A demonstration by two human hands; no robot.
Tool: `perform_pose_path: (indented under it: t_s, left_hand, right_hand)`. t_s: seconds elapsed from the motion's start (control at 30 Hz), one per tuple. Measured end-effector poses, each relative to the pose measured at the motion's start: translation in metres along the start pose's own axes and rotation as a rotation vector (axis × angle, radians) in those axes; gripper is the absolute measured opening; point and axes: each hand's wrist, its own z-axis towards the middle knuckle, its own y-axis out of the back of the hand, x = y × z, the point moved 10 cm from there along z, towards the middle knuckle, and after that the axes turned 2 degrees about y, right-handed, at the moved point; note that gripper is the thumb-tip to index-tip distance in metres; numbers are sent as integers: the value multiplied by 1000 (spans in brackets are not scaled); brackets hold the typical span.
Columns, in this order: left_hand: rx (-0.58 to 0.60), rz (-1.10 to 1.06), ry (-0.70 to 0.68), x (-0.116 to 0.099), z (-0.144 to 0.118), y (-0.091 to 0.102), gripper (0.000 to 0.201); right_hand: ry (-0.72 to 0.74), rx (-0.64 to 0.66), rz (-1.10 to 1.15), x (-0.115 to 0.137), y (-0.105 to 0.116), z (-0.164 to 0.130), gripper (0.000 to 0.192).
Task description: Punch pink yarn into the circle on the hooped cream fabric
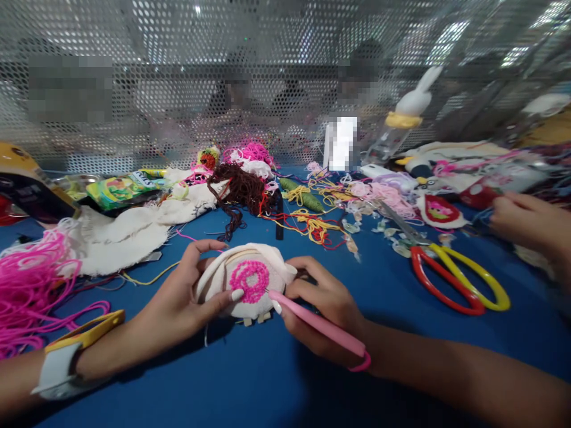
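- Hoop work sits front and centre: your left hand (178, 300) cups a small round embroidery hoop (243, 279) of cream cloth, fingers curled over its far rim and thumb pressed on its near face, just above the blue table (250, 380).
- Pink yarn stitching (248, 280) forms a ring on the cloth stretched in that hoop.
- Your right hand (323, 309) is closed around a pink punch needle (312, 324), held like a pen, its tip touching the cloth at the right edge of the pink ring.
- On your left wrist you wear a white wristband (57, 368).
- Loose pink yarn (31, 285) lies heaped at the far left, with yellow-handled scissors (87, 333) just beside your left forearm.
- A second pair of scissors (450, 276), red and yellow handled, lies to the right, well apart from the hoop.
- Another person's hand (526, 229) reaches in at the right edge.
- Scraps of cream cloth (129, 235), brown yarn (238, 190) and tangled threads clutter the table beyond the hoop.
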Motion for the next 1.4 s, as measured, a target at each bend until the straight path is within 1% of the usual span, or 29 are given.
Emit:
perform_pose_path:
  t_s: [0.03, 0.07, 0.13, 0.2, 0.27, 0.33, 0.4, 0.47, 0.53, 0.63, 0.77, 0.9, 0.97, 1.07, 1.2, 1.3, 1.4]
  left_hand:
    - [-48, 54, -38, -5, -1, 5, 46]
    - [-79, 120, -85, -11, -3, 9, 45]
    - [-87, 241, -171, -21, -6, 10, 41]
    - [-68, 299, -214, -23, -7, 7, 40]
    - [-95, 303, -221, -20, -8, 9, 41]
    - [-159, 283, -222, -16, -9, 14, 43]
    - [-184, 281, -229, -14, -9, 14, 42]
    - [-136, 313, -240, -13, -7, 8, 43]
    - [-80, 351, -245, -12, -6, 1, 50]
    - [-39, 350, -238, -9, -2, -5, 57]
    - [-18, 293, -220, -2, 1, -8, 56]
    - [16, 149, -131, 12, 3, -8, 60]
    - [14, 99, -127, 13, 3, -7, 62]
    - [6, 59, -139, 11, 2, -6, 62]
    - [49, -3, -115, 13, 1, -9, 64]
    - [54, 13, -111, 15, 2, -8, 65]
    - [66, 15, -125, 14, 2, -8, 66]
  right_hand:
    - [-18, -36, 5, -2, 3, -1, 2]
    - [-16, -77, 2, -2, 7, -2, 10]
    - [40, -131, -14, 2, 11, -4, 26]
    - [117, -116, -17, 8, 8, -5, 35]
    - [168, -66, -10, 12, 2, -5, 33]
    - [180, -36, -14, 12, -2, -5, 27]
    - [177, -33, -20, 11, -3, -4, 25]
    - [167, -40, -25, 10, -2, -5, 24]
    - [161, -39, -35, 8, -3, -6, 22]
    - [172, 7, -28, 6, -9, -9, 18]
    - [178, 60, -18, 5, -14, -11, 15]
    - [185, 124, 53, 5, -17, -13, 22]
    - [193, 139, 72, 6, -19, -13, 25]
    - [209, 107, 35, 7, -18, -13, 25]
    - [230, 78, 3, 11, -16, -10, 22]
    - [257, 15, 0, 19, -6, -7, 21]
    - [287, -17, -17, 27, 2, -6, 23]
